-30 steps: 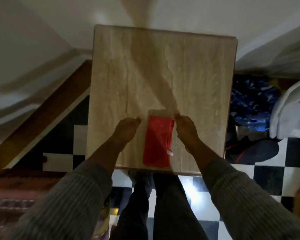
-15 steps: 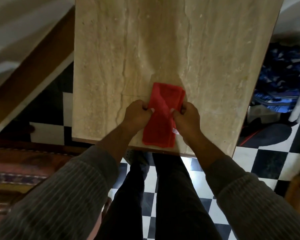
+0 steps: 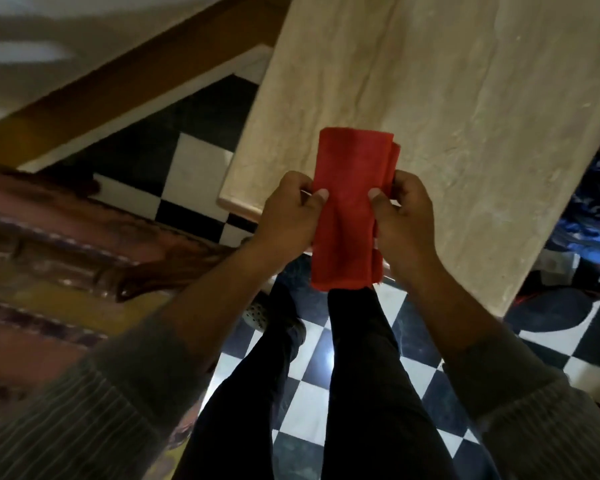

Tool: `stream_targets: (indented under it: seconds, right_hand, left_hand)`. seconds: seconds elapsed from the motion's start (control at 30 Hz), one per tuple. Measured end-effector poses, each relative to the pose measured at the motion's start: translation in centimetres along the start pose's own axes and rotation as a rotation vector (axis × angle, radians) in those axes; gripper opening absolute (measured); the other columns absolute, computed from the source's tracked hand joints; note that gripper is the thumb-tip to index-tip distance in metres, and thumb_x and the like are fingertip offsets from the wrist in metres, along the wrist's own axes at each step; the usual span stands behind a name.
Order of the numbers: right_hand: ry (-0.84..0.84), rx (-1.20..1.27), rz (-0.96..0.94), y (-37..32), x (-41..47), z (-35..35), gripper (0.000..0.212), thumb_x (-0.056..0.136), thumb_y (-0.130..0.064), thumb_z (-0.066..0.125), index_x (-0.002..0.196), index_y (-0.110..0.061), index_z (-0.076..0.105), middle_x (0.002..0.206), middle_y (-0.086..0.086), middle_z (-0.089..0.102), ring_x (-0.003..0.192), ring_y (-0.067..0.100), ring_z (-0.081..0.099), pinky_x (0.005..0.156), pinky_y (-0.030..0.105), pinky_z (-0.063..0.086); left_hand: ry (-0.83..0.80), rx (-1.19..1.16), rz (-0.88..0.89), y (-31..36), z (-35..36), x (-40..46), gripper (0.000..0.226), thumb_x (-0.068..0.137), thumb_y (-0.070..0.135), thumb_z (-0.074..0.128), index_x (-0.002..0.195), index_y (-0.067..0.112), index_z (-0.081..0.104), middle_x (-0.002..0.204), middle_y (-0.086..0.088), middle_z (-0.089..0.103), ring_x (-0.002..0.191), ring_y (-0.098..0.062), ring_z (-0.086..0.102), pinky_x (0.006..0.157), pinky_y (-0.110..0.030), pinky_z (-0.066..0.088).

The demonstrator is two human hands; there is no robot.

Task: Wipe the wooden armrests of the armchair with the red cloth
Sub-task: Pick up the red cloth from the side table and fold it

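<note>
Wiping looks not yet begun: the folded red cloth [image 3: 352,216] is held in the air over the near edge of the pale stone counter [image 3: 465,98]. The left hand [image 3: 288,216] and right hand [image 3: 404,213] each pinch one side, thumbs on top. At the left a blurred carved wooden piece [image 3: 84,251] may be the armchair.

A pale stone-topped table [image 3: 465,116] with faint veining stands on a black-and-white checkered floor [image 3: 326,403]. Its near left corner is rounded. The person's shoe [image 3: 257,311] is planted on the tiles just below the table's near edge. Past the right edge, blue patterned fabric [image 3: 589,216] lies on the floor.
</note>
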State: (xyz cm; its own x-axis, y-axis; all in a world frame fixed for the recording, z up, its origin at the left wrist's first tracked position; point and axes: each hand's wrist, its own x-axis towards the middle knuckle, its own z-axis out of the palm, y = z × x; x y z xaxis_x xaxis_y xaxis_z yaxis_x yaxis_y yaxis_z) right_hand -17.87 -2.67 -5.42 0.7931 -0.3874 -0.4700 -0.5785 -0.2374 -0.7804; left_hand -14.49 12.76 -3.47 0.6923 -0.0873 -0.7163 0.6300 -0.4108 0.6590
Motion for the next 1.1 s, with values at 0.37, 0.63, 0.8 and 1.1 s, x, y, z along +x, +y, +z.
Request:
stream_targets:
  seconds: [0.37, 0.63, 0.8, 1.1]
  right_hand:
    - [-0.375, -0.055, -0.317, -11.2, -11.8, 12.8, 0.023, 0.096, -0.023, 0.057, 0.119, -0.020, 0.059, 0.107, -0.010, 0.064, 0.095, 0.008, 0.065, 0.079, 0.028, 0.056]
    - [-0.622, -0.279, -0.486, -12.5, -16.4, 21.6, 0.021, 0.097, -0.032, 0.053, 0.117, -0.032, 0.058, 0.106, -0.020, 0.060, 0.094, -0.007, 0.058, 0.077, 0.017, 0.047]
    - [-0.684, -0.382, -0.640, -12.6, -16.5, 26.0, 0.021, 0.098, -0.030, 0.051, 0.117, -0.033, 0.060, 0.109, -0.017, 0.061, 0.100, -0.006, 0.056, 0.082, 0.015, 0.045]
    - [-0.632, -0.456, -0.856, -10.4, -13.5, 29.5, 0.039, 0.096, -0.019, 0.054, 0.136, -0.016, 0.050, 0.123, 0.002, 0.058, 0.104, -0.001, 0.051, 0.085, -0.004, 0.035]
  left_hand:
    - [0.413, -0.371, 0.061, -7.4, -15.9, -13.2, 0.007, 0.101, 0.031, 0.052, 0.093, 0.031, 0.053, 0.094, -0.007, 0.067, 0.075, -0.021, 0.067, 0.058, -0.038, 0.059]
    - [0.716, -0.682, 0.024, -15.0, -19.1, -17.3, 0.016, 0.101, 0.027, 0.053, 0.101, 0.012, 0.055, 0.081, -0.008, 0.061, 0.061, -0.013, 0.060, 0.046, -0.027, 0.052]
    - [0.799, -0.877, -0.034, -17.6, -19.8, -16.2, 0.012, 0.101, 0.027, 0.052, 0.100, 0.016, 0.057, 0.078, -0.004, 0.063, 0.058, -0.008, 0.063, 0.048, -0.025, 0.054]
    - [0.870, -0.824, -0.091, -20.0, -19.2, -11.8, 0.019, 0.100, 0.027, 0.055, 0.097, 0.009, 0.057, 0.090, -0.018, 0.067, 0.076, -0.032, 0.069, 0.060, -0.042, 0.061]
